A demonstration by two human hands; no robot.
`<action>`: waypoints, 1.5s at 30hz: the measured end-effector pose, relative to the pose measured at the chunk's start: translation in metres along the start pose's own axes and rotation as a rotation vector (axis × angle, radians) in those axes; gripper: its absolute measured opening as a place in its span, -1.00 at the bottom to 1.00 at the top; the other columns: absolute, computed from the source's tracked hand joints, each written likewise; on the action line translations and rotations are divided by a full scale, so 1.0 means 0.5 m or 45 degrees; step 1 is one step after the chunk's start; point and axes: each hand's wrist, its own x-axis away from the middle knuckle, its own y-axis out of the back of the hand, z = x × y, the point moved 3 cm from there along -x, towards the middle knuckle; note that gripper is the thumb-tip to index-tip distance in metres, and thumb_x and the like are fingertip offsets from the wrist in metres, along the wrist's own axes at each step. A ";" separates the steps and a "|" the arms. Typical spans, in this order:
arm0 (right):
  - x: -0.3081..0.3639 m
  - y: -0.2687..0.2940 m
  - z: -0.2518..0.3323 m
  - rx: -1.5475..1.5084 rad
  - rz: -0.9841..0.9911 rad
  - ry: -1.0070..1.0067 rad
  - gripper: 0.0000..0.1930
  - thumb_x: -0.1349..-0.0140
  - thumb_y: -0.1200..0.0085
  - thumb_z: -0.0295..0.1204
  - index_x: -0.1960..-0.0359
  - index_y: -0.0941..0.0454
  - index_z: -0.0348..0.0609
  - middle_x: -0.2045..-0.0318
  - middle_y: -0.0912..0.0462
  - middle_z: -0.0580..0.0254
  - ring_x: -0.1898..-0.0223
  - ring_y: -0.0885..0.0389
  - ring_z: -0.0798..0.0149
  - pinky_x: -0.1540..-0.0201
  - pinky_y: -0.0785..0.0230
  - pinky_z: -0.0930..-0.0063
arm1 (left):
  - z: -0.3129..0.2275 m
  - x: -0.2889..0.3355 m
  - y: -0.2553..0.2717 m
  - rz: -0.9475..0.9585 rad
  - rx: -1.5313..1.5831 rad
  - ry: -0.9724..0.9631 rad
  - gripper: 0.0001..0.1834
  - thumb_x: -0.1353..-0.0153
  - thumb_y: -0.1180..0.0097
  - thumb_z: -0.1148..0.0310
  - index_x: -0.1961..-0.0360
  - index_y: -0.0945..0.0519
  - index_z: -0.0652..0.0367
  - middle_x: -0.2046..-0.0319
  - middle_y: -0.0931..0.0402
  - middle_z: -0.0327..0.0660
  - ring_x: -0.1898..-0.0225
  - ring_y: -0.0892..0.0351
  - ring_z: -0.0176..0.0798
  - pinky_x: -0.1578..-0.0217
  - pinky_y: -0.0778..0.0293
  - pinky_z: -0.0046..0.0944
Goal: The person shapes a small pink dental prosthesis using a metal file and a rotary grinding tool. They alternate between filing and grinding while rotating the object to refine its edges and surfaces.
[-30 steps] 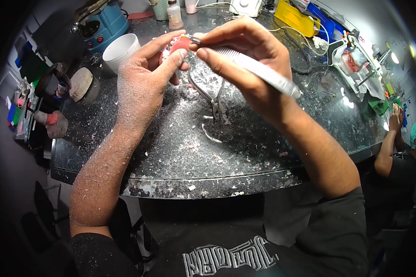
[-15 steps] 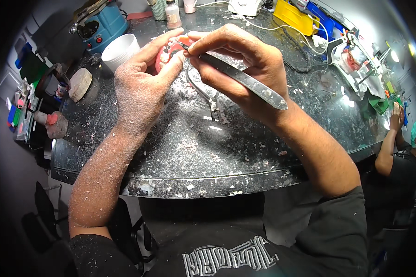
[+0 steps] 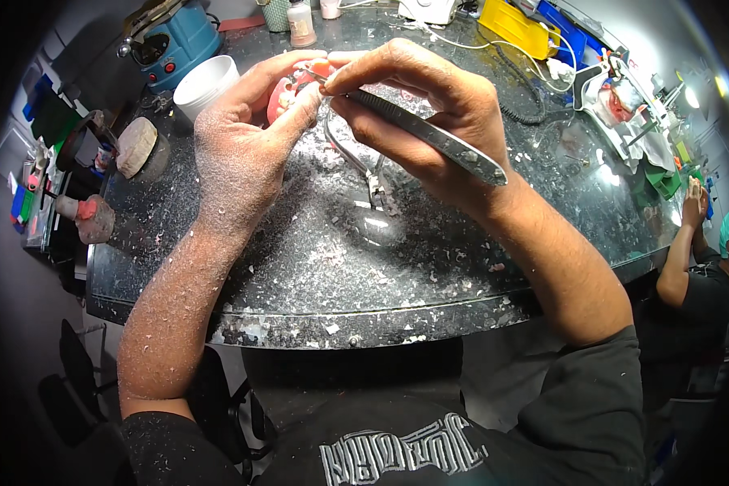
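Between the fingers and thumb of my left hand (image 3: 247, 134) is a pink denture (image 3: 280, 95) with pale teeth; part of it is hidden by my fingers. White dust coats that hand and forearm. My right hand (image 3: 429, 113) grips a dark, flat-handled carving knife (image 3: 429, 136) like a pen. Its thin tip touches or nearly touches the denture by the teeth. Both hands are close together above the bench. Beneath them lies a pair of pliers (image 3: 373, 180), partly covered by my right hand.
White and pink shavings litter the dark bench (image 3: 316, 275). To the left stand a white tub (image 3: 206, 85), a blue machine (image 3: 174, 49) and a plaster block (image 3: 137, 147). Behind are a small bottle (image 3: 301, 26) and a yellow bin (image 3: 514, 31). Another person's arm (image 3: 680, 243) shows at far right.
My left hand and the denture have shifted slightly left and tilted a little. The knife tip has moved slightly with them. Both grips stay the same.
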 end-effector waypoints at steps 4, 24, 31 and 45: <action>0.000 0.001 0.004 0.070 0.016 -0.030 -0.82 -0.29 -0.33 -0.64 0.09 -0.75 -0.27 0.09 -0.82 0.15 -0.02 -0.78 0.33 -0.17 -0.60 0.42 | 0.000 0.002 0.002 -0.006 -0.090 -0.036 -0.64 -0.39 -0.34 0.50 -0.20 -0.70 0.18 -0.06 -0.74 -0.19 -0.10 -0.70 -0.38 -0.15 -0.60 -0.35; 0.022 -0.052 0.004 -0.377 -0.306 -0.238 -0.86 -0.40 -0.32 -0.41 0.19 -0.70 -0.25 0.22 -0.84 0.11 0.10 -0.82 0.35 -0.01 -0.62 0.44 | -0.014 0.017 -0.008 -0.114 -0.216 -0.081 -0.64 -0.32 -0.39 0.57 -0.13 -0.70 0.18 0.06 -0.77 -0.22 -0.01 -0.74 -0.42 -0.03 -0.63 -0.39; 0.021 -0.049 0.010 -0.300 -0.312 -0.194 -0.83 -0.39 -0.33 -0.40 0.17 -0.67 -0.25 0.22 -0.82 0.13 0.09 -0.84 0.28 -0.03 -0.63 0.38 | -0.010 0.017 -0.013 -0.103 -0.222 0.009 -0.64 -0.32 -0.39 0.58 -0.13 -0.68 0.21 0.07 -0.77 -0.21 0.02 -0.72 -0.45 0.00 -0.62 -0.41; 0.015 -0.031 0.000 -0.070 -0.281 -0.020 -0.79 -0.25 -0.42 -0.38 0.21 -0.67 -0.20 0.28 -0.79 0.11 0.18 -0.83 0.21 0.07 -0.63 0.38 | -0.015 0.016 -0.009 -0.056 -0.099 -0.006 -0.68 -0.38 -0.29 0.61 -0.14 -0.66 0.26 0.01 -0.76 -0.19 -0.03 -0.72 -0.42 -0.09 -0.61 -0.40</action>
